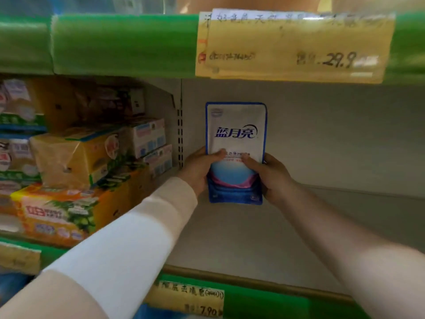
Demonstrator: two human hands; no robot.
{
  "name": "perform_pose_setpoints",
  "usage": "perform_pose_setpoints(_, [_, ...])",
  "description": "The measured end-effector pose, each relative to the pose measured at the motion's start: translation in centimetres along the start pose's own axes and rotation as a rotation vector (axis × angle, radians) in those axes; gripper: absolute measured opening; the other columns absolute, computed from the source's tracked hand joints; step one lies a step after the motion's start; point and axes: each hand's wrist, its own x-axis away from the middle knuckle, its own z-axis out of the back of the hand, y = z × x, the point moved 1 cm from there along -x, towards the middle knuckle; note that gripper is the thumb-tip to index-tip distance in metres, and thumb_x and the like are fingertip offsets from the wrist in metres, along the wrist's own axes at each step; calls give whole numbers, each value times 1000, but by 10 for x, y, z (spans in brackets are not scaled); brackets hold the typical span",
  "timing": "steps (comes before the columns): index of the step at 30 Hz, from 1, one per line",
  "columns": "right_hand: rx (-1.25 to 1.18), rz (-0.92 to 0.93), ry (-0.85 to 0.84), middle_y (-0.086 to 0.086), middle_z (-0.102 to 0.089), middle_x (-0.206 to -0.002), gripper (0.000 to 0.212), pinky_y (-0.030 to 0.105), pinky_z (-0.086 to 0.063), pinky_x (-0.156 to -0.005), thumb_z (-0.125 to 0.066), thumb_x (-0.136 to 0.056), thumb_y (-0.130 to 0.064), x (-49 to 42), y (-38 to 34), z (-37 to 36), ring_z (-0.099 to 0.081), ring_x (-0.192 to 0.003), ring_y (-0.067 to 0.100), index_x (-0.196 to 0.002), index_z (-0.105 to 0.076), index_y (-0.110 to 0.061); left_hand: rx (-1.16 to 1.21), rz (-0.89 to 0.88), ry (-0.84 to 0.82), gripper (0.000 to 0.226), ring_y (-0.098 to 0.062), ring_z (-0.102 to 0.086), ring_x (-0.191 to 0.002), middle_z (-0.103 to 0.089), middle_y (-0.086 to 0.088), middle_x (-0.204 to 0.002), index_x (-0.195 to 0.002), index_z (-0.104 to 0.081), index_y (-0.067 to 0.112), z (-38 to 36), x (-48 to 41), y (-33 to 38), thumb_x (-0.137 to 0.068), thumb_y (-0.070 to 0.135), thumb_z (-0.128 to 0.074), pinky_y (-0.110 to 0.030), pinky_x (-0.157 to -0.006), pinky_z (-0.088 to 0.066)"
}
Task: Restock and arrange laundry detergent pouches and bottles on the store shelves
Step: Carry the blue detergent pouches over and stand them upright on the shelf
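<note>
**Pouch placement at the shelf's rear left corner.** The pouch (235, 134) is held upright, label facing outward, close to the rear left corner of the shelf (322, 226). It is just beside the slotted post (180, 134) and in front of the back panel (322, 134). The left hand (197, 171) curls round the pouch's lower left edge with the thumb across the front. The right hand (273, 178) grips the lower right edge in the same way. Whether the base touches the shelf or hangs just above it cannot be told. Soap packs (69, 162) fill the bay left of the post, and a price tag (294, 44) hangs from the shelf rail above.

**Likely risks.**
- Both grips sit low, so the soft upper half is unsupported. It may fold or lean once the hands let go.
- No other pouch stands on this shelf to brace it. If the gusset is not spread flat before release, the pouch could slump forward or sideways.
- If it is set too near the post, it could tip left against the soap packs. If it is set askew, the row that follows it would be skewed too.
</note>
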Motion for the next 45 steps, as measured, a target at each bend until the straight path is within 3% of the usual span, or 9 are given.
perform_pose_setpoints(6, [-30, 109, -71, 9, -67, -103, 30, 28, -56, -74, -68, -82, -7, -32, 5, -12, -66, -87, 19, -111, -60, -8, -68, -66, -20, 35, -18, -64, -83, -65, -8, -103, -123, -56, 8, 14, -29, 8, -88, 6, -59, -29, -69, -57])
perform_pose_setpoints(12, [0, 163, -104, 5, -67, -97, 30, 28, -57, -74, -68, -81, -2, -44, 7, -16, -66, -84, 16, -109, -60, -10, -102, -120, -17, 36, -17, -63, -88, -65, -5, -105, -124, -57, 13, 25, -41, 3, -88, 8, -59, -33, -77, -53])
perform_pose_setpoints(19, [-56, 150, -93, 0, -67, -91, 31, 18, -55, -58, -68, -79, 1, -50, 17, -20, -65, -76, 9, -107, -61, -10, -101, -128, -31, 28, -16, -65, -89, -67, -2, -105, -111, -60, 20, 36, -49, -1, -87, 6, -60, -34, -77, -55])
perform_pose_setpoints(26, [-61, 155, -138, -5, -66, -88, 26, 13, -51, -54, -67, -81, 0, -49, 21, -19, -65, -65, -2, -103, -61, -14, -171, -194, -73, 39, -16, -62, -98, -65, 0, -109, -127, -52, 15, 42, -46, -4, -89, 7, -56, -24, -75, -56])
perform_pose_setpoints(32, [-30, 159, -154, -3, -66, -98, 36, 13, -54, -60, -69, -79, -4, -43, 22, -15, -63, -83, 6, -112, -59, -13, -261, -170, -53, 47, -20, -59, -109, -60, -4, -124, -130, -49, 16, 41, -38, -2, -86, 5, -60, -31, -86, -53])
perform_pose_setpoints(35, [32, 115, -207, -1, -63, -105, 40, 13, -54, -62, -71, -79, -9, -40, 22, -11, -62, -89, 9, -115, -55, -17, -355, -139, -91, 54, -17, -54, -114, -57, 0, -123, -128, -45, 16, 43, -32, -5, -81, -2, -64, -28, -88, -50])
perform_pose_setpoints(40, [159, 149, -228, -11, -60, -99, 49, 26, -52, -83, -75, -73, -2, -40, 34, -8, -59, -104, 17, -112, -52, -21, -455, -154, -63, 57, -19, -51, -118, -54, -7, -131, -126, -45, 14, 44, -32, -13, -77, -4, -68, -31, -91, -48])
perform_pose_setpoints(45, [117, 185, -199, -11, -60, -95, 46, 19, -55, -73, -74, -73, 2, -46, 33, -11, -60, -93, 13, -110, -53, -17, -442, -166, -55, 53, -25, -52, -121, -54, -11, -131, -123, -46, 12, 43, -41, -13, -77, -6, -66, -35, -95, -48])
